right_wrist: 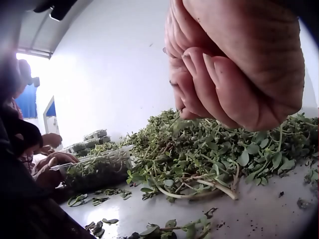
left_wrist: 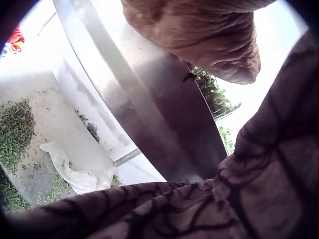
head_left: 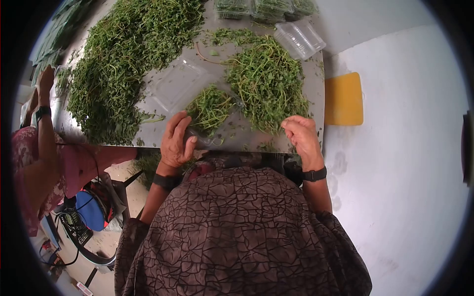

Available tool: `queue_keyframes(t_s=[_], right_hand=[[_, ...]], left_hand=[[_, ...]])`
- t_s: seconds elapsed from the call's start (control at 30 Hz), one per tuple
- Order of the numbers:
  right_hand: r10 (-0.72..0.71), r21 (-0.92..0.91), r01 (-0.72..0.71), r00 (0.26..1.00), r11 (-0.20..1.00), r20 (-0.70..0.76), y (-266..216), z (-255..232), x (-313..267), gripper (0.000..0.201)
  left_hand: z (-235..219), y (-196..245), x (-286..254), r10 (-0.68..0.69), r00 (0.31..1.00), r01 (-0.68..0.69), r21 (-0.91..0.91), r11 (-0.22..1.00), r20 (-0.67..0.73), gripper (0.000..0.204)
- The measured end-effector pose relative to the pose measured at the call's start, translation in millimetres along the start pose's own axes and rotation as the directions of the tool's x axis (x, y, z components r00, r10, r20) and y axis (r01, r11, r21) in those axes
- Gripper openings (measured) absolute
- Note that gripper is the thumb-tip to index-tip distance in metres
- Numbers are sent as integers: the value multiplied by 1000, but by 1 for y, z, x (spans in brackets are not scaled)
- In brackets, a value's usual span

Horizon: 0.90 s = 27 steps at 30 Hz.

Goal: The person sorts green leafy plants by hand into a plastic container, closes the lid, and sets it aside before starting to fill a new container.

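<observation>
A clear plastic box of green stems [head_left: 212, 109] sits near the table's front edge, its lid [head_left: 180, 85] folded back. At the box's left end is my left hand [head_left: 175, 143], fingers loosely bent and thumb apart; the right wrist view shows this hand [right_wrist: 52, 169] touching the box [right_wrist: 97, 172]. The left wrist view catches only the heel of the hand [left_wrist: 204, 42]. My right hand [head_left: 303, 138] is curled at the front of a leafy pile [head_left: 269, 84]. In the right wrist view its fingers [right_wrist: 214, 84] fold toward the palm above the pile [right_wrist: 199, 144], with nothing visible in them.
A larger pile of greens [head_left: 118, 64] covers the table's left part. Filled boxes [head_left: 266, 9] and an empty clear box [head_left: 299, 39] stand at the back. Another person's arm [head_left: 45, 113] reaches in at the left. A yellow board [head_left: 344, 98] is beyond the table's right edge.
</observation>
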State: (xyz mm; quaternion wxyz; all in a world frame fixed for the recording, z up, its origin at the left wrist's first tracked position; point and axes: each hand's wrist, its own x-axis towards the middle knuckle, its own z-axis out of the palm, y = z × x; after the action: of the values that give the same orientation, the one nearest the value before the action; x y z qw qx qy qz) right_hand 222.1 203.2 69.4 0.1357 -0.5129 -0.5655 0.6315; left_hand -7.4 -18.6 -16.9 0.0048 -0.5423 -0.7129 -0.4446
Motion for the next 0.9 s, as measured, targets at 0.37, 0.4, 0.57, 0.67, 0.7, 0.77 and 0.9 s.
queue_keyframes(t_s=[0.37, 0.4, 0.57, 0.67, 0.7, 0.77, 0.9], right_hand=[[-22, -19, 22, 1000, 1000, 14, 12, -16, -22, 8], [-20, -17, 21, 1000, 1000, 11, 13, -17, -24, 8], [-17, 3, 17, 1000, 1000, 24, 8, -18, -27, 7], [-49, 135, 42, 998, 990, 50, -11, -18, -28, 6], [-51, 134, 44, 997, 990, 50, -15, -20, -27, 6], [-170, 338, 132, 982, 932, 84, -22, -22, -25, 6], [-76, 40, 73, 994, 997, 80, -33, -14, -16, 6]], left_hand=[[0, -2, 0, 16, 1000, -16, 31, 999, 14, 42], [0, -2, 0, 17, 1000, -18, 29, 999, 17, 42], [0, -2, 1, 28, 999, -29, 38, 999, 19, 42], [0, -2, 1, 34, 999, -34, 38, 999, 12, 42], [0, -2, 0, 34, 999, -34, 37, 999, 9, 42], [0, -4, -2, -4, 999, 4, -3, 1000, 34, 43], [-1, -2, 1, 13, 1000, -14, 26, 1000, 27, 43]])
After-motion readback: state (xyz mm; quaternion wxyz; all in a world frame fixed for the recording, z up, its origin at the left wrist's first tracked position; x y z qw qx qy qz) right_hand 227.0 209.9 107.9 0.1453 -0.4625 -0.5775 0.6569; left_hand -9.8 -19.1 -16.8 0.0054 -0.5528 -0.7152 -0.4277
